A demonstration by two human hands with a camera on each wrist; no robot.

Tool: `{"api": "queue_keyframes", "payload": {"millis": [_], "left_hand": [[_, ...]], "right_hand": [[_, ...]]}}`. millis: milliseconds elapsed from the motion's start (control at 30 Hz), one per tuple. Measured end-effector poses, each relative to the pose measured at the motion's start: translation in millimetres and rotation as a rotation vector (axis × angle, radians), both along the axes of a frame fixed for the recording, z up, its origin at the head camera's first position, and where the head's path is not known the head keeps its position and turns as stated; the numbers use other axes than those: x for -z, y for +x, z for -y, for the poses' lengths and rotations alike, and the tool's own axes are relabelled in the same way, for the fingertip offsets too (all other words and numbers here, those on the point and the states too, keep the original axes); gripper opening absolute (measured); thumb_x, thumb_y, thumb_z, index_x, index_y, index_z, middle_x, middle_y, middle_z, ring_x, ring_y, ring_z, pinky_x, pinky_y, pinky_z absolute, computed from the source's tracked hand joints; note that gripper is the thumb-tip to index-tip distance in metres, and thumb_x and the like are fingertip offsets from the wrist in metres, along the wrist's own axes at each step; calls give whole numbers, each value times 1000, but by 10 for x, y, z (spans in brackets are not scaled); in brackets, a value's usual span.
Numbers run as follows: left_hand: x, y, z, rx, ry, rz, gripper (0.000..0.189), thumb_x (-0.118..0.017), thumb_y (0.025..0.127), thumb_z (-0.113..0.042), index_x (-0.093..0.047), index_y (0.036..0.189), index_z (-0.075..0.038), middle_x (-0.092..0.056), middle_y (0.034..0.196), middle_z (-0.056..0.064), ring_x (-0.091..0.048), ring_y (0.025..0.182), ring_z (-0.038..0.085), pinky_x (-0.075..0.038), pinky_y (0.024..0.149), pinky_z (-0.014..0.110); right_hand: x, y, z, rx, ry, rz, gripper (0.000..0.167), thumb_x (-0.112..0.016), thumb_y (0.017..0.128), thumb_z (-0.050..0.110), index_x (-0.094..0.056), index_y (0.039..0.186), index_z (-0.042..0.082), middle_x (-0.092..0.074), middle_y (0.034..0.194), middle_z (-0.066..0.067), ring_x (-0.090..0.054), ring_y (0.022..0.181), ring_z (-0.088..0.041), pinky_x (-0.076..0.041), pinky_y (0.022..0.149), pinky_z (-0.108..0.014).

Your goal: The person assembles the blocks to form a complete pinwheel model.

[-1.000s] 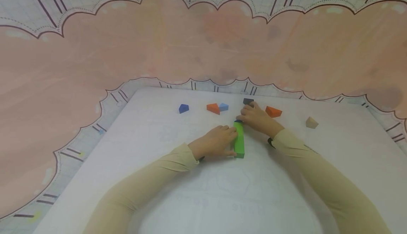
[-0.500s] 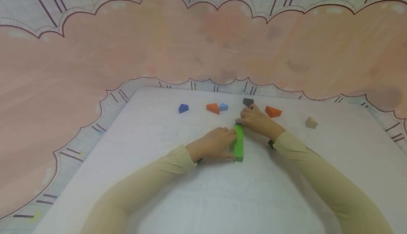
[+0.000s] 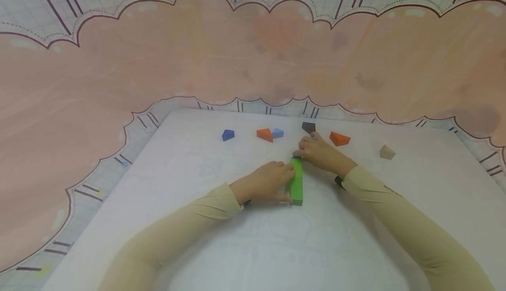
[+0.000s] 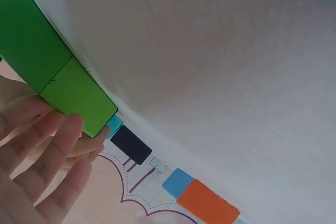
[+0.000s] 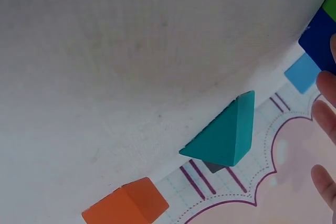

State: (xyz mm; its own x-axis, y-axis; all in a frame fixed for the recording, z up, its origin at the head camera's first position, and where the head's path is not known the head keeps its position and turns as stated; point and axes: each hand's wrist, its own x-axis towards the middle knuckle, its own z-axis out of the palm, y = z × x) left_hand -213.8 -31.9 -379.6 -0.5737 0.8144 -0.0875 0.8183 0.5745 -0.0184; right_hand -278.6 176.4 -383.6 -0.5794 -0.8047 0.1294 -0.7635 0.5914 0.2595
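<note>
Two green blocks (image 3: 296, 185) stand end to end in a row, with a dark blue block (image 5: 319, 39) at the far end. My left hand (image 3: 264, 181) rests along the row's left side, fingertips against the green and thumb near the closest end. In the left wrist view the fingers (image 4: 50, 161) of that hand are extended and slightly spread. My right hand (image 3: 324, 152) touches the dark blue block with its fingertips; its other fingers are spread apart. Just beyond that hand is a teal wedge block (image 5: 220, 132), mostly hidden in the head view.
Along the far part of the white table (image 3: 237, 247) lie a blue block (image 3: 228, 135), an orange block (image 3: 264, 135) touching a light blue block (image 3: 278, 133), a black block (image 3: 309, 127), another orange block (image 3: 340, 139) and a plain wooden block (image 3: 387, 152).
The green blocks and the dark blue block have slid a little toward me, both hands moving with them. A bit of teal now shows beyond the right hand. The other blocks stay put.
</note>
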Motion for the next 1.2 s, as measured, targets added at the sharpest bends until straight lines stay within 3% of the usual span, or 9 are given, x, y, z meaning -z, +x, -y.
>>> {"api": "queue_keyframes", "payload": {"millis": [333, 533, 800, 967, 1200], "left_hand": [[5, 13, 13, 0, -4, -8, 72, -60, 81, -62, -46, 132, -13, -51, 131, 2, -50, 109, 14, -41, 101, 29], [-2, 28, 15, -6, -3, -8, 71, -60, 80, -62, -47, 131, -13, -51, 131, 1, -51, 109, 14, -41, 101, 29], [-4, 32, 17, -5, 7, 1, 72, -60, 80, -61, -46, 132, -13, -50, 132, 1, -51, 109, 13, -40, 102, 29], [-1, 27, 17, -1, 0, -12, 71, -60, 81, -61, -46, 131, -13, -50, 132, 1, -51, 108, 14, -41, 101, 29], [6, 18, 17, 12, -1, -27, 72, -59, 81, -61, -46, 132, -12, -50, 133, 2, -51, 111, 15, -41, 101, 30]], "right_hand": [[3, 3, -10, -10, -21, -18, 25, -75, 77, 16, -70, 102, 18, -69, 96, -4, -60, 100, -24, -43, 96, -50], [-18, 3, -4, 38, 2, -15, 22, -76, 77, 16, -69, 98, 14, -68, 100, -6, -59, 100, -24, -43, 96, -51], [-28, 25, -10, 39, -14, 13, 34, -71, 78, 4, -67, 111, 12, -70, 96, -6, -61, 98, -24, -43, 96, -51], [-39, 57, -14, 23, -31, 74, 44, -70, 77, 1, -63, 119, 13, -71, 95, -5, -62, 97, -24, -41, 97, -50], [-51, 83, 13, -9, -42, 78, 42, -68, 79, -2, -64, 119, 12, -72, 96, -4, -62, 96, -23, -41, 98, -50]]}}
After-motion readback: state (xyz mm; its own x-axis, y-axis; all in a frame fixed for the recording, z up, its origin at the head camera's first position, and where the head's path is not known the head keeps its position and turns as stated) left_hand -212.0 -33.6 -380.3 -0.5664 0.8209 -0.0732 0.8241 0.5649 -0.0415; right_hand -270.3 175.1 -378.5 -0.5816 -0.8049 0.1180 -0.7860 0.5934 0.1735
